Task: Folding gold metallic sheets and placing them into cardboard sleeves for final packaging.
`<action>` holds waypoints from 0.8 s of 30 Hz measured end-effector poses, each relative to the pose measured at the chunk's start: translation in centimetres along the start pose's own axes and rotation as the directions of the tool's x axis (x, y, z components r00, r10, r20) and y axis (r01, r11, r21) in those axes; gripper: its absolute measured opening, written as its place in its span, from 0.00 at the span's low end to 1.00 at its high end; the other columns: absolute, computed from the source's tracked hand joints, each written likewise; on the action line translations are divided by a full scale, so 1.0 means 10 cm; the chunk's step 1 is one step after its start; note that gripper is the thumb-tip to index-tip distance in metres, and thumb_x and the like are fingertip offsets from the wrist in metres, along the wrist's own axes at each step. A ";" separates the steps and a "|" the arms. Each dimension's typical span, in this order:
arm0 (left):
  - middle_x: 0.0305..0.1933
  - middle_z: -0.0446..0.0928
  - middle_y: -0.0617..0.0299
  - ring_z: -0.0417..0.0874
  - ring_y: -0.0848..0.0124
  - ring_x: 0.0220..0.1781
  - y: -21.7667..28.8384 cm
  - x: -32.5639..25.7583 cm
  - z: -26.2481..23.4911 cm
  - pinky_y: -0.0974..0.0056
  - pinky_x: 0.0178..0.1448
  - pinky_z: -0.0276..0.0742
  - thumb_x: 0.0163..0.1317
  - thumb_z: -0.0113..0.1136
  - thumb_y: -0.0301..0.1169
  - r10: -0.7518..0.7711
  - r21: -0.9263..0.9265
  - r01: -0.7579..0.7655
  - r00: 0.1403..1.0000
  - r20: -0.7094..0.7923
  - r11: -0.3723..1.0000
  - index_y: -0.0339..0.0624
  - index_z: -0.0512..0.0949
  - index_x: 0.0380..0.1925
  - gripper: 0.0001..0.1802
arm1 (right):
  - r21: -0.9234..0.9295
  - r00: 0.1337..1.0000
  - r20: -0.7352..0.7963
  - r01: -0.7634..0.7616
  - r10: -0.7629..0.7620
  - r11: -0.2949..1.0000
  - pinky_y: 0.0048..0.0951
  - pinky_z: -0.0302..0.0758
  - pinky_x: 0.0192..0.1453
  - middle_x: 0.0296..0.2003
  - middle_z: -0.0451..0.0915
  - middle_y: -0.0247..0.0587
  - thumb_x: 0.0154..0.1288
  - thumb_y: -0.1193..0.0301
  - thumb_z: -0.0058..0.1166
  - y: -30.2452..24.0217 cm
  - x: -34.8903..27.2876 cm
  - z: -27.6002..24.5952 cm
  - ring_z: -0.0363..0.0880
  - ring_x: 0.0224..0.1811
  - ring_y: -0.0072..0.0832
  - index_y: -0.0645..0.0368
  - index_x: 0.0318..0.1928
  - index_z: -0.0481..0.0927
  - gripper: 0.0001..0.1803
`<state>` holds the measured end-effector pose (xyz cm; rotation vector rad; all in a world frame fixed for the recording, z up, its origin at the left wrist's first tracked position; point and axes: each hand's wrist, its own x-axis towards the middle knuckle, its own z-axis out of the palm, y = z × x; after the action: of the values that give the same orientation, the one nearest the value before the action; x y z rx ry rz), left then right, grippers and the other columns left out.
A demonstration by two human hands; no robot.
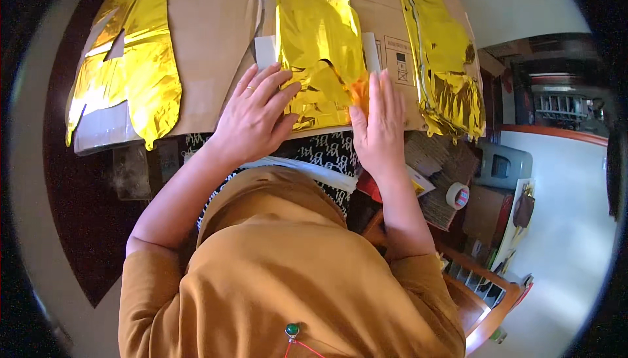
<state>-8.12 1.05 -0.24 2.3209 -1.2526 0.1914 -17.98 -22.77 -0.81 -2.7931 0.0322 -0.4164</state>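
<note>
the middle gold foil piece (318, 31) lay on the cardboard (209, 44) straight in front of the person, within easy reach of both hands. a pale sheet (265, 52) showed at its sides, perhaps as a backing. the left hand (257, 109) was open, fingers loosely spread over the foil's lower left edge, seemingly to keep the thin, crinkly stuff flat. the right hand (379, 122) was open too, fingers straight, thumb apart, at the lower right edge; how hard it pressed could not be told. the left foil piece (147, 37) and right foil piece (441, 37) lay well apart, probably to avoid tangling.
</note>
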 end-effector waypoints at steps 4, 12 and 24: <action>0.69 0.69 0.49 0.65 0.50 0.76 0.01 0.03 0.01 0.42 0.79 0.55 0.63 0.62 0.33 0.013 -0.003 -0.013 1.000 -0.027 1.000 0.41 0.74 0.61 0.25 | -0.041 0.985 0.071 0.157 -0.154 0.987 0.60 0.43 0.80 0.77 0.52 0.58 0.73 0.53 0.50 -0.03 0.10 -0.06 0.50 0.79 0.55 0.58 0.78 0.54 0.40; 0.80 0.56 0.49 0.54 0.52 0.82 -0.05 0.05 0.03 0.43 0.81 0.47 0.68 0.57 0.48 0.011 0.111 -0.029 0.987 0.160 0.993 0.42 0.57 0.76 0.41 | -0.073 0.943 0.253 0.242 -0.217 0.968 0.62 0.40 0.80 0.79 0.45 0.56 0.74 0.45 0.45 0.01 0.16 0.03 0.44 0.81 0.55 0.47 0.80 0.52 0.41; 0.76 0.63 0.51 0.61 0.55 0.79 -0.14 0.19 0.00 0.43 0.81 0.49 0.68 0.55 0.53 0.081 0.231 -0.112 0.987 0.139 0.966 0.38 0.66 0.70 0.39 | -0.131 0.951 0.212 0.257 -0.226 0.958 0.62 0.42 0.80 0.79 0.47 0.58 0.74 0.44 0.43 0.00 0.19 0.00 0.47 0.80 0.57 0.49 0.79 0.53 0.41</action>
<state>-5.90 0.27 -0.04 2.5103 -1.4807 0.2406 -16.12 -22.88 -0.30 -2.9914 -0.3406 -0.2007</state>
